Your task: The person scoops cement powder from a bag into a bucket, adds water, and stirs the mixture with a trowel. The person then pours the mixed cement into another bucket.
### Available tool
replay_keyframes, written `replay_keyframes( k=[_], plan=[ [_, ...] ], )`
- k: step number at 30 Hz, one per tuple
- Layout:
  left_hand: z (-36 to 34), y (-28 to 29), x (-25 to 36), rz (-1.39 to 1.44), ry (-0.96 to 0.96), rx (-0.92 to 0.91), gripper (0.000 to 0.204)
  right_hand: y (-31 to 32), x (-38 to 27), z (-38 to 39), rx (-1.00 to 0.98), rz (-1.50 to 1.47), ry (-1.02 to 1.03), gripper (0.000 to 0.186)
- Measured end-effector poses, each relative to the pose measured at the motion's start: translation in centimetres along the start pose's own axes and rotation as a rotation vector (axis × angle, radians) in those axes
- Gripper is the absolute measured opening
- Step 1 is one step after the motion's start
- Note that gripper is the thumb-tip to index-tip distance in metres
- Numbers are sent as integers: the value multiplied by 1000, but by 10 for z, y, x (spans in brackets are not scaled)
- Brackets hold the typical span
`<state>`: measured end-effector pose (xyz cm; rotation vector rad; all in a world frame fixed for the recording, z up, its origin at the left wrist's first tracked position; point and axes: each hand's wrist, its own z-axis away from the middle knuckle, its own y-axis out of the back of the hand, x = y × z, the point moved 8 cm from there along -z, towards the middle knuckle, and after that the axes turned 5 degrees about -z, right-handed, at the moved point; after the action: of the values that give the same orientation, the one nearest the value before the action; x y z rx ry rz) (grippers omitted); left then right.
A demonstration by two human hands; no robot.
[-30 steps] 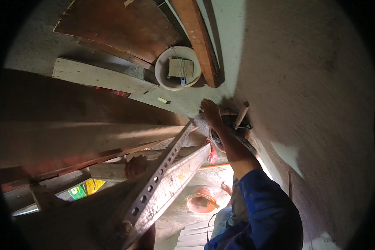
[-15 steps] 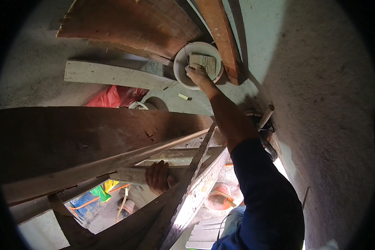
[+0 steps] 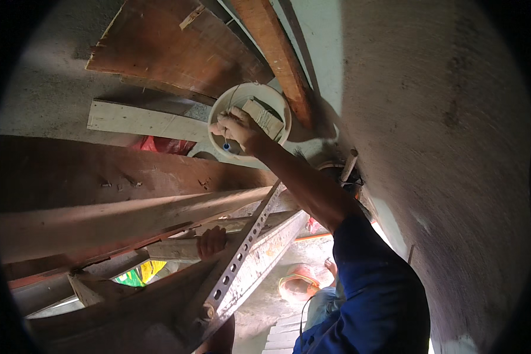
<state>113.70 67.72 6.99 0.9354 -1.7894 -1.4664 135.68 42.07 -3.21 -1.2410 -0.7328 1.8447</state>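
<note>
My right hand is closed on the thin wire handle of a white bucket, with the arm stretched out ahead. A small blue piece hangs just below the fingers. Inside the bucket lies a flat wooden block with pale string wound round it. Lower down, my left hand has its fingers curled over a wooden beam; the thumb and palm are hidden behind the timber.
A perforated metal angle bar slants between my arms. Thick boards cross at the left. Beyond are a brown plywood sheet, an upright plank and a pale board. At right rises a rough wall; far below sits an orange tub.
My right hand has drawn the bucket nearer and to the left, and it looks slightly larger. My view has shifted. The left hand stays on the beam.
</note>
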Motion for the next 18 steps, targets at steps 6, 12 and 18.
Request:
replay_keyframes(
  k=[6,12,18],
  plan=[
    [-20,27,29,-57,-1,-34,39,-14,-59,66,-2,58,45,18],
    [-21,37,41,-52,42,-53,43,-36,-93,121,8,183,58,19],
    [-24,32,44,-40,150,-166,47,-57,-132,164,-38,-64,261,26]
  ],
)
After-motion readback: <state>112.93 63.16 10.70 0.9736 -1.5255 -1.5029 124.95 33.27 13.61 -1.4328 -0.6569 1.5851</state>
